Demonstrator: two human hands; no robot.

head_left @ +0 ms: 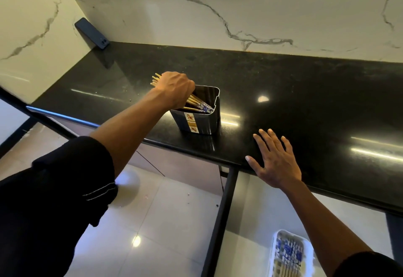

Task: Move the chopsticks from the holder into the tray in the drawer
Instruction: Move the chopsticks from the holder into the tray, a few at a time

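Well, the table [283,93] is a glossy black stone slab streaked with reflected lamp light. It runs along a white marble wall [218,4] with grey veins, which meets a second such wall in a corner far to the left of the holder [202,122]. That holder, a dark metal box with rounded corners and a yellow label on its near face, stands upright close to the table's front edge. Over its left rim the left hand [175,88] is curled round a bundle of chopsticks [197,103]. Their pale ends poke out behind the hand, and their blue-patterned ends slant down inside the holder. To the right of the holder, apart from it, the right hand [275,159] lies flat on the table's edge with fingers spread, holding nothing. Well behind and left of the holder a dark phone [92,33] leans against the wall in the corner. Below and right of the holder an open drawer [250,222] juts out under the table. In it sits a white tray [273,252] with other chopsticks [290,252] lying in it. Left of the drawer, pale shiny floor [163,222] tiles show past the left arm's dark sleeve [54,189].
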